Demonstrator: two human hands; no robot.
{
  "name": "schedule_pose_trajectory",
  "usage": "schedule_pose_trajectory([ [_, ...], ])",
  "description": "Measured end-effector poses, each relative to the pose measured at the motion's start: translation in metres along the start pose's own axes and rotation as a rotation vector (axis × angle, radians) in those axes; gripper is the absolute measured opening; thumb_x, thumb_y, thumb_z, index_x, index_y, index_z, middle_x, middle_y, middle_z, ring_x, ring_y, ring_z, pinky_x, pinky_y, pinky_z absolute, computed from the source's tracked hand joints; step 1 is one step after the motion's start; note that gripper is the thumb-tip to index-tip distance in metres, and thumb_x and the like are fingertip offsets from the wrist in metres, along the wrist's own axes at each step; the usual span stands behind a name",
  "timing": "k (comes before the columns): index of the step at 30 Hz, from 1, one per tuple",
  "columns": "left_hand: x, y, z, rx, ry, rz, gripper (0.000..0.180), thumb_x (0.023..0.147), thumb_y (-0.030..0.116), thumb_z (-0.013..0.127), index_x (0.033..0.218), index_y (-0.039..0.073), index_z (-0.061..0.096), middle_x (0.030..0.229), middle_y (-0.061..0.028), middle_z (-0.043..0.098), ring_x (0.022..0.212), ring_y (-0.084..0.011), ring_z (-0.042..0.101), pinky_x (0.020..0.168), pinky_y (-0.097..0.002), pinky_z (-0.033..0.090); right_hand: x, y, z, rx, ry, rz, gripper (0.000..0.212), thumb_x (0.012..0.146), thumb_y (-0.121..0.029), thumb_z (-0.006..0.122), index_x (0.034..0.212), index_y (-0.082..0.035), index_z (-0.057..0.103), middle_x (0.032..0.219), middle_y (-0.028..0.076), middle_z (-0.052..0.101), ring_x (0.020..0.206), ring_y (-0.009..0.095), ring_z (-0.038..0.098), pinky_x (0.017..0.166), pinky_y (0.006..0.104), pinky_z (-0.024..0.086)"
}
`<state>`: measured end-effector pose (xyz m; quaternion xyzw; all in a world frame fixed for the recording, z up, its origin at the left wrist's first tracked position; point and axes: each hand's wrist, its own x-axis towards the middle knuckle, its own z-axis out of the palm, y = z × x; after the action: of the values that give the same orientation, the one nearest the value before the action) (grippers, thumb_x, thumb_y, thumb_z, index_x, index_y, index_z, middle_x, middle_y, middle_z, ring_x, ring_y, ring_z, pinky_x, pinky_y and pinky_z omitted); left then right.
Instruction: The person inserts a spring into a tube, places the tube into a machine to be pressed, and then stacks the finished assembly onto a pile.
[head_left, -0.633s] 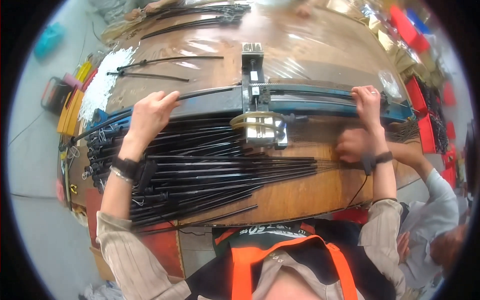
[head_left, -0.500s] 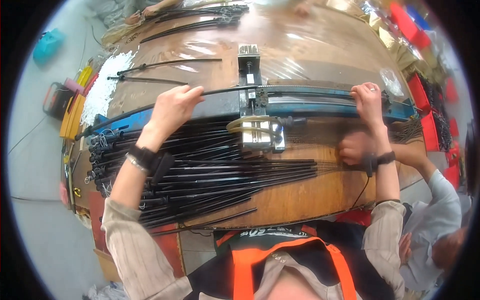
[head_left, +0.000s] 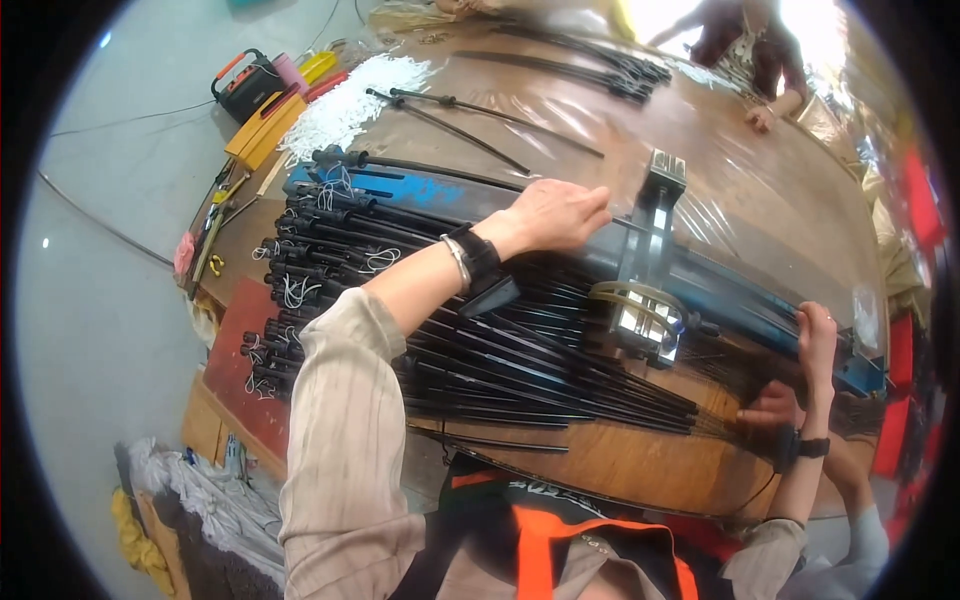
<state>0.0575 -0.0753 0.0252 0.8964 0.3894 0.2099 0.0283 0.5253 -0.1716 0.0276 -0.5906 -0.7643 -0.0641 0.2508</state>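
My left hand (head_left: 562, 214) is closed around a long black rod (head_left: 440, 171), just left of a metal clamp device (head_left: 648, 235) on a blue-and-grey bench fixture (head_left: 745, 290). The rod's thick end lies to the left, over the blue end of the fixture. Toward the fixture's right end, my right hand (head_left: 817, 338) has its fingers pinched together; what they hold is too fine to make out. In front of the fixture lies a pile of similar black rods (head_left: 480, 350), several with white cord looped at their thick ends.
A co-worker's hand (head_left: 770, 405) is close below my right hand, near the thin rod ends. Another person (head_left: 745, 60) is across the table. White strips (head_left: 355, 100) are heaped at the far left, and red bins (head_left: 893, 437) stand on the right.
My view has turned left, so the table appears shifted and tilted. My left hand appears nearer the clamp device, still on the rod. My right hand stays raised by the fixture's right part.
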Motion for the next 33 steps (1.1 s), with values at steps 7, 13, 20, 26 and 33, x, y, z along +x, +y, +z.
schedule_pose_trajectory([
  [7, 0.001, 0.002, 0.009, 0.013, 0.027, -0.014, 0.023, 0.093, 0.026, 0.055, 0.081, 0.007, 0.059, 0.079, -0.0129, 0.067, 0.081, -0.0332, 0.066, 0.071, -0.0447, 0.050, -0.001, 0.000, 0.002, -0.016, -0.026, 0.019, 0.004, 0.086, -0.001, 0.059, 0.087, 0.002, 0.058, 0.082, 0.018, 0.061, 0.081, 0.037, 0.058, 0.074, 0.0420, 0.046],
  [13, 0.002, 0.001, 0.021, -0.042, 0.148, 0.132, 0.017, 0.091, 0.019, 0.058, 0.080, 0.006, 0.057, 0.078, -0.0128, 0.063, 0.079, -0.0342, 0.061, 0.069, -0.0450, 0.047, -0.016, -0.009, -0.005, -0.168, 0.092, -0.038, 0.009, 0.086, -0.001, 0.059, 0.095, 0.000, 0.062, 0.090, 0.015, 0.066, 0.091, 0.037, 0.060, 0.080, 0.0446, 0.045],
  [20, -0.005, 0.003, 0.011, 0.049, 0.036, -0.005, 0.008, 0.092, 0.016, 0.056, 0.090, 0.008, 0.056, 0.077, -0.0180, 0.063, 0.076, -0.0398, 0.061, 0.065, -0.0484, 0.047, -0.032, -0.150, -0.004, 0.176, 0.165, -0.420, 0.022, 0.073, -0.003, 0.066, 0.095, -0.007, 0.065, 0.078, 0.006, 0.063, 0.075, 0.025, 0.063, 0.064, 0.0379, 0.049],
  [26, 0.017, 0.017, 0.017, 0.036, -0.103, -0.081, 0.012, 0.094, 0.019, 0.053, 0.091, 0.007, 0.053, 0.076, -0.0214, 0.061, 0.076, -0.0437, 0.059, 0.064, -0.0516, 0.045, -0.070, -0.177, 0.012, 0.327, -0.046, -0.442, 0.018, 0.075, -0.004, 0.071, 0.093, -0.005, 0.066, 0.072, 0.003, 0.062, 0.063, 0.020, 0.060, 0.054, 0.0307, 0.047],
  [33, 0.013, 0.014, 0.010, 0.035, -0.098, -0.095, 0.012, 0.093, 0.018, 0.054, 0.088, 0.007, 0.052, 0.076, -0.0207, 0.061, 0.075, -0.0434, 0.059, 0.064, -0.0510, 0.045, -0.075, -0.157, 0.049, 0.519, 0.039, -0.125, 0.014, 0.086, -0.011, 0.069, 0.097, -0.003, 0.067, 0.073, 0.004, 0.062, 0.062, 0.019, 0.060, 0.056, 0.0322, 0.048],
])
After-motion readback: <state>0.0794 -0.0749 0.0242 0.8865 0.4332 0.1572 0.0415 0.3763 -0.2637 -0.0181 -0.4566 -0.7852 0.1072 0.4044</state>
